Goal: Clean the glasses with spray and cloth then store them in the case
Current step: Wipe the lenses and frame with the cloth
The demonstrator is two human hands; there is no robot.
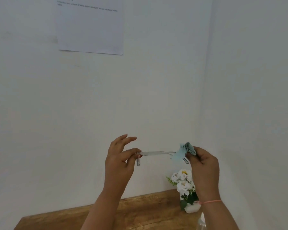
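Glasses (158,153) held aloft above counter (140,213): one end pinched by left hand (121,160), other fingers spread; cloth (184,151) gripped against opposite end by right hand (204,165).

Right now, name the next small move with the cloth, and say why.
Probably slide the cloth along the glasses toward the middle: the right hand pinches it around only the frame's right end, while the left hand steadies the other end in the air.
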